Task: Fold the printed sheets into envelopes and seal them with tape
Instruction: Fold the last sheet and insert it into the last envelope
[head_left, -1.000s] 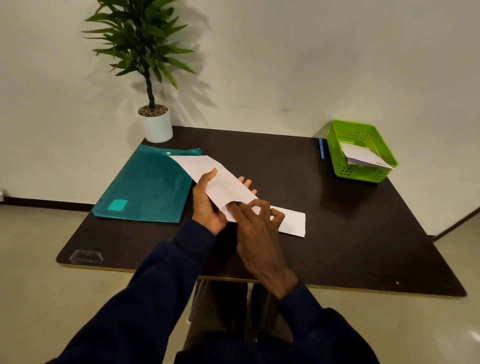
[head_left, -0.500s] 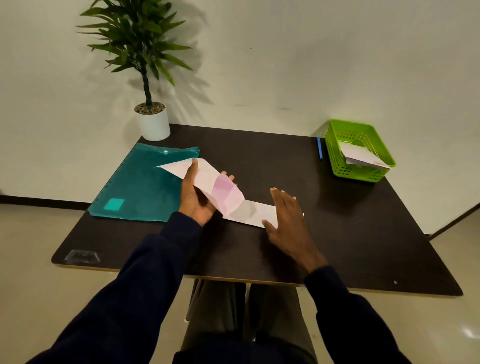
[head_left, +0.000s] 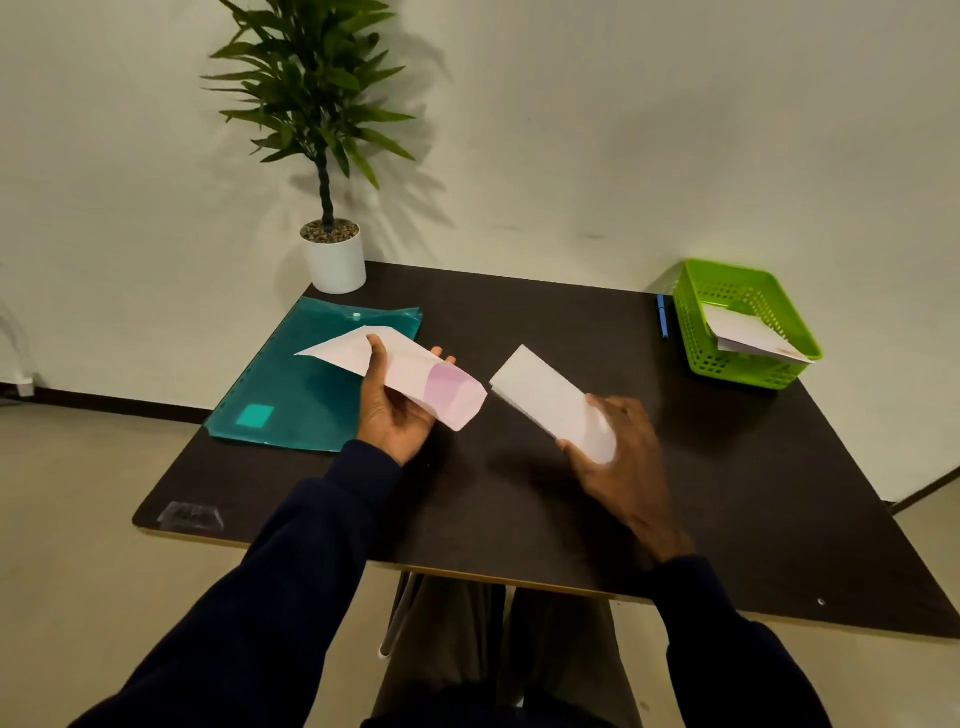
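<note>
The left hand (head_left: 397, 415) held a folded sheet (head_left: 415, 371) above the left half of the table (head_left: 519, 499). Its grip was closed on the paper: the thumb lay across the upper face and the fingers ran underneath, with their tips showing past the far edge. The sheet was white with a pink patch near its right end. Its pointed left end reached out over the teal folder (head_left: 301, 384), which lay flat on the table.

The right hand (head_left: 623, 467) gripped the near end of a second white folded paper (head_left: 545, 397), which slanted away to the far left. This hand was blurred, so how each finger sat could not be told. The two papers were near each other but apart.

A green basket (head_left: 701, 338) stood at the far right of the table with folded paper (head_left: 748, 335) inside it, and a blue pen (head_left: 663, 317) lay just beside its left wall. A potted plant (head_left: 332, 260) stood at the far left corner. A small clear object (head_left: 189, 517) sat at the near left corner.
</note>
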